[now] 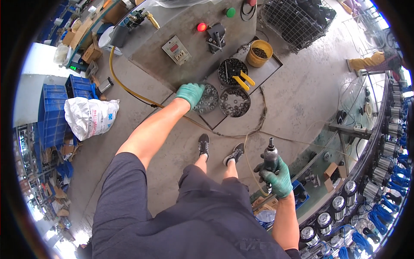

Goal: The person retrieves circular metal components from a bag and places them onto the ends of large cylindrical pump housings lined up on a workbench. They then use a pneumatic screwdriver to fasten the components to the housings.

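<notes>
My left hand (190, 94), in a green glove, reaches to the left rim of a round dish (208, 98) of small shiny ring-like parts. Its fingers are curled closed; what they pinch, if anything, is hidden. At the right, my right hand (279, 178), also gloved, is wrapped round a dark air screwdriver (271, 157) whose tip points up and away from me. Beside the dish stand a round tin (234, 102) of small parts and a second tin (228, 71) of dark parts, with yellow-handled pliers (244, 80) lying across its edge.
A yellow bucket (257, 56) of small dark parts stands behind the tins. A grey machine panel (151, 60) carries a lit red button (201, 27). Air hoses loop across the floor. To the right, shiny metal cylinders (339, 203) line a curved bench; a person's leg (366, 61) shows beyond.
</notes>
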`<state>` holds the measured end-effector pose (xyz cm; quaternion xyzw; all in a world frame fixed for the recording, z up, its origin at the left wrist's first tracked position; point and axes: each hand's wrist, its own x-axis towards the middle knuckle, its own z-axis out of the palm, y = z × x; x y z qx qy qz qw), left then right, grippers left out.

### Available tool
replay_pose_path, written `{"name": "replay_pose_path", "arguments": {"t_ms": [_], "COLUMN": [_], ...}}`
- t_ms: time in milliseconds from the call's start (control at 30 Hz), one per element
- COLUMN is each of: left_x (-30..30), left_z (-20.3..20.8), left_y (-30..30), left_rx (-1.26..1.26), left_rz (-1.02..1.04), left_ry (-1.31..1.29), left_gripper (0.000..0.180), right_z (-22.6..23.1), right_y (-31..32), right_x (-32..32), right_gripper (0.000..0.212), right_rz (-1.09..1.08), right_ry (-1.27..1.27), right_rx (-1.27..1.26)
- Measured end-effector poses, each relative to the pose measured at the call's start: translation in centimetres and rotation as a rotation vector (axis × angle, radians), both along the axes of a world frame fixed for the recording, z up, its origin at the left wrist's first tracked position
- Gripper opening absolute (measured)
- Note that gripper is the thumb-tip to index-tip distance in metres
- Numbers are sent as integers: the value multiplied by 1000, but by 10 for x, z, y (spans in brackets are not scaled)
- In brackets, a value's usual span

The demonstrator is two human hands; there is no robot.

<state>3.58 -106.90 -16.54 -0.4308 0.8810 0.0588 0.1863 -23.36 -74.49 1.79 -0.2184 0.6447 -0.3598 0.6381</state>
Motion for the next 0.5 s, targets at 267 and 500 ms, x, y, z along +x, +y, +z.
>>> {"name": "replay_pose_path", "arguments": {"t_ms": [267, 500], "left_x": [38, 26], "left_z": [103, 154], "left_y": [34, 131], "left_rx": [925, 1147], "left_rz": [397, 599], "left_ry": [855, 1340], "left_gripper": [24, 30], "right_z": [4, 34], "right_y": [-23, -53], "right_x": [11, 34], "right_gripper": [71, 74], "right_rz": [237, 618], "right_ry": [211, 348], "right_rx": [-29, -2]}}
